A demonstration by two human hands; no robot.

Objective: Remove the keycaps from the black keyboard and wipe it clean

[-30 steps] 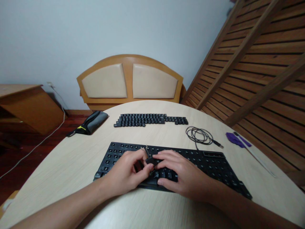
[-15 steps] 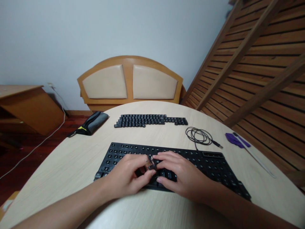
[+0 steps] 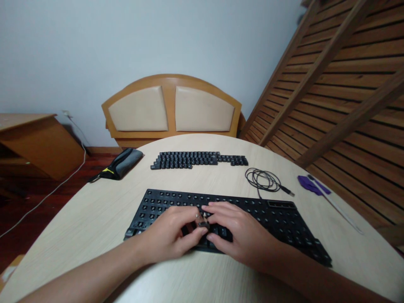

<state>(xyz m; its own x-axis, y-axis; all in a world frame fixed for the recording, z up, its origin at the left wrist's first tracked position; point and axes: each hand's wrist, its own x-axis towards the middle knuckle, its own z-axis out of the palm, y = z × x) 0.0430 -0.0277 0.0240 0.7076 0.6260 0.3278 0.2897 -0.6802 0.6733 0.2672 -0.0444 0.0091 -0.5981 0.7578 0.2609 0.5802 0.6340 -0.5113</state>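
Note:
A black keyboard [image 3: 261, 216] lies at a slant across the near part of the table, most of its key positions bare of caps. Over its middle, my left hand [image 3: 172, 231] is closed, pinching a small dark keycap [image 3: 204, 224] between thumb and fingers; part of the piece is hidden. My right hand [image 3: 235, 227] rests on the keyboard just to the right, open, fingers stretched toward the keycap and thumb low. Whether its fingertips touch the keycap I cannot tell. Several caps remain along the keyboard's nearest row, partly covered by my hands.
Loose black keycaps [image 3: 186, 159] lie in rows beyond the keyboard. A coiled USB cable [image 3: 263, 181] sits behind it. At the left edge is a grey and black pouch [image 3: 124, 163]; at the right, a purple cloth [image 3: 311, 185] under a thin white stick [image 3: 337, 206] with a dark end.
The keycap in my left hand has tilted and sits slightly lower and to the right, between my fingers. My right hand has barely moved.

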